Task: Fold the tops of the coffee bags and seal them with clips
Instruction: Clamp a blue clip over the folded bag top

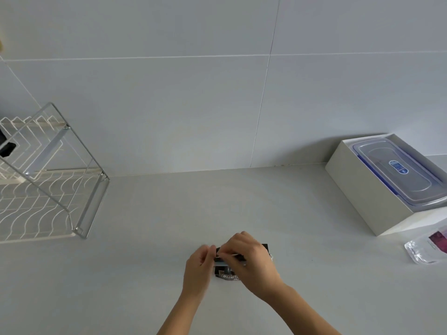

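A small black coffee bag (227, 274) with pale lettering stands on the grey counter (145, 274) near the front middle. My left hand (198, 267) pinches the bag's top at its left end. My right hand (249, 258) reaches over the bag from the right, its fingers closed on the folded top, where a thin pale clip (228, 257) lies along the fold. Most of the bag's right side is hidden under my right hand.
A wire dish rack (48, 189) stands at the left. At the back right sits a white box (358, 189) holding a clear blue-rimmed lidded container (396, 175). A clear packet with a purple label (430, 243) lies at the right edge.
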`<action>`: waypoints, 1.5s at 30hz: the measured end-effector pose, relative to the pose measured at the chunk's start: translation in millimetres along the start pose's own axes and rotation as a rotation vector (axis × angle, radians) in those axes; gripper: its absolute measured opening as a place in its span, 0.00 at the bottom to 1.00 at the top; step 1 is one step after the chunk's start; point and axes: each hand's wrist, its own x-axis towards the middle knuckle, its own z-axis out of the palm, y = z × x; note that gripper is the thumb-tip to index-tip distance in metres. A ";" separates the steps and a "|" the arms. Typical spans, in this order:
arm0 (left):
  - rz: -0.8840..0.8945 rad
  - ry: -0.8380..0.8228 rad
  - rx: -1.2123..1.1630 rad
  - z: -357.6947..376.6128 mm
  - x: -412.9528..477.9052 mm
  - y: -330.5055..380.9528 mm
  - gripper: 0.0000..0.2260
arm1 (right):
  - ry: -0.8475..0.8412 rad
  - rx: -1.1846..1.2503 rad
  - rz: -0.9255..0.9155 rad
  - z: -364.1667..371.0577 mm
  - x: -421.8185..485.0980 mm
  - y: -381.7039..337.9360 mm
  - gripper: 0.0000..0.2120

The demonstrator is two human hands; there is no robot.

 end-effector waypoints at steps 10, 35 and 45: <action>0.510 0.007 0.594 16.5 -3.5 76.3 0.07 | 0.419 0.531 0.628 -4.0 -18.0 48.0 0.17; 0.648 -0.124 0.473 46.6 -15.7 60.6 0.04 | 0.282 0.584 0.601 4.1 -16.6 66.3 0.19; 0.553 -0.184 0.607 41.7 -5.5 60.7 0.06 | 0.227 0.618 0.630 3.3 -12.7 59.1 0.14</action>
